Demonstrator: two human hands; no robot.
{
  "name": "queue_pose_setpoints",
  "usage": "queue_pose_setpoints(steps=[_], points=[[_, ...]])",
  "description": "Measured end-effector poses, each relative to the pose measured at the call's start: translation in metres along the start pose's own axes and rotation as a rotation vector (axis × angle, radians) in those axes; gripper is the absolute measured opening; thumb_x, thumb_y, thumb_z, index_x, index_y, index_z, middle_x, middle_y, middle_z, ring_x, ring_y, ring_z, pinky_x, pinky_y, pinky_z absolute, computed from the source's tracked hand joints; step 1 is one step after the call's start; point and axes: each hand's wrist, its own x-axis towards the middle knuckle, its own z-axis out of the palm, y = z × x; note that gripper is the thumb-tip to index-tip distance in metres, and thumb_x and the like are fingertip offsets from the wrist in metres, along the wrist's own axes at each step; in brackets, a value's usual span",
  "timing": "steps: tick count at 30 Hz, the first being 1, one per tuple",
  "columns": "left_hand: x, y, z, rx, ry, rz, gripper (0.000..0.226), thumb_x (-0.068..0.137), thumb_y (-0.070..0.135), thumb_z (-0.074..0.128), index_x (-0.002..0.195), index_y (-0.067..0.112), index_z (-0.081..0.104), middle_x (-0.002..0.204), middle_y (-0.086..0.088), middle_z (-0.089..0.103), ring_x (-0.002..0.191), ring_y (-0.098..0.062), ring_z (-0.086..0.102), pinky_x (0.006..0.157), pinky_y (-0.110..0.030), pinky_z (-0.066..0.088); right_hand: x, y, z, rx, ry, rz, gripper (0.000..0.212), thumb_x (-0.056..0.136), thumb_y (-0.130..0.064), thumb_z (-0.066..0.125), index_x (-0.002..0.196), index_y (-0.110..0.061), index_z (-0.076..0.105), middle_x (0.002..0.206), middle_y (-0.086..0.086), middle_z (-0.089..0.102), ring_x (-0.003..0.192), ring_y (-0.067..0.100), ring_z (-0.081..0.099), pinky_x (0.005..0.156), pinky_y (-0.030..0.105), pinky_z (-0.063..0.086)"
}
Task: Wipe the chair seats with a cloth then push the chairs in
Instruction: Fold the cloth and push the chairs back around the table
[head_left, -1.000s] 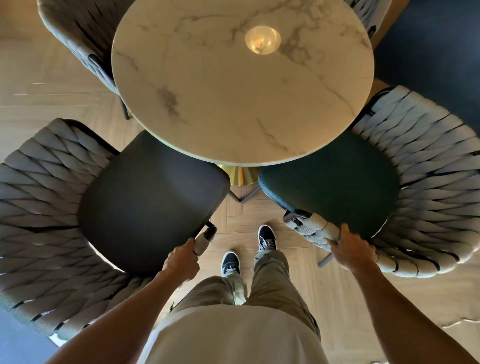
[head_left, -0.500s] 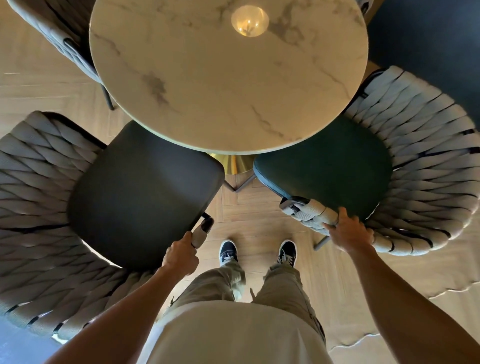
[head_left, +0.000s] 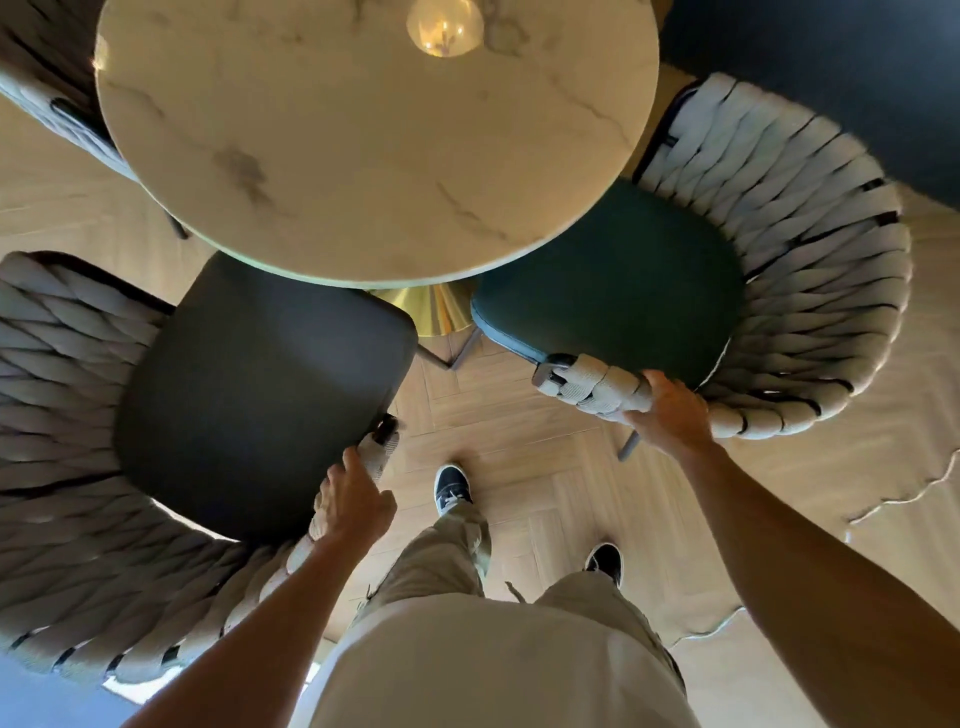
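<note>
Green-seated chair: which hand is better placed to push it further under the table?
Right. The right hand already holds that chair's woven arm; the left hand holds the dark-seated chair.

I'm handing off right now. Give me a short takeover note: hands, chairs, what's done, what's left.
Left hand grips the woven arm end of the grey-seat chair.
Right hand grips the woven arm end of the green-seat chair.
Both seats' front edges sit partly under the marble table.
No cloth in view; wiping cannot be confirmed.
Left: push both chairs further in, then release.
</note>
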Motion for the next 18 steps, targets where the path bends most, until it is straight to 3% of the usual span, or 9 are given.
queue_pose_setpoints(steps=[3,6,9,13,18], points=[[-0.02,0.025,0.004,0.053,0.065,0.021,0.074,0.071,0.018,0.069,0.134,0.009,0.031,0.13,-0.022,0.045,0.123,-0.041,0.041,0.104,-0.056,0.034,-0.017,0.018,0.003,0.04,0.057,-0.11,0.066,0.081,-0.028,0.073,0.139,-0.019,0.044,0.126,0.012,0.058,0.117,0.031,0.052,0.102,0.044,0.041],[-0.038,0.055,0.01,0.119,0.034,0.078,0.071,0.076,0.024,0.067,0.138,0.016,0.032,0.144,-0.027,0.027,0.132,-0.044,0.028,0.108,-0.056,0.03,-0.035,0.036,-0.001,0.212,0.084,-0.176,0.06,0.083,-0.022,0.073,0.136,-0.017,0.048,0.132,0.008,0.054,0.119,0.026,0.052,0.101,0.038,0.044],[-0.068,0.097,0.026,0.123,-0.048,0.236,0.06,0.084,0.028,0.062,0.139,0.018,0.041,0.143,-0.019,0.04,0.13,-0.034,0.038,0.104,-0.045,0.038,-0.055,0.059,-0.012,0.351,0.017,-0.2,0.047,0.09,-0.024,0.066,0.134,-0.016,0.051,0.132,0.005,0.057,0.111,0.023,0.06,0.093,0.032,0.048],[-0.125,0.172,0.067,0.053,-0.204,0.368,0.047,0.088,0.028,0.059,0.133,0.021,0.05,0.132,-0.012,0.054,0.12,-0.026,0.052,0.095,-0.034,0.042,-0.091,0.127,-0.019,0.475,-0.059,-0.186,0.04,0.095,-0.026,0.059,0.133,-0.019,0.053,0.133,0.003,0.058,0.12,0.02,0.057,0.102,0.035,0.046],[-0.199,0.254,0.125,0.037,-0.377,0.58,0.042,0.089,0.028,0.06,0.13,0.018,0.055,0.135,-0.003,0.057,0.124,-0.02,0.052,0.099,-0.028,0.041,-0.133,0.237,-0.02,0.583,-0.077,-0.021,0.031,0.094,-0.031,0.059,0.124,-0.023,0.059,0.11,-0.003,0.066,0.099,0.012,0.062,0.093,0.03,0.048]])
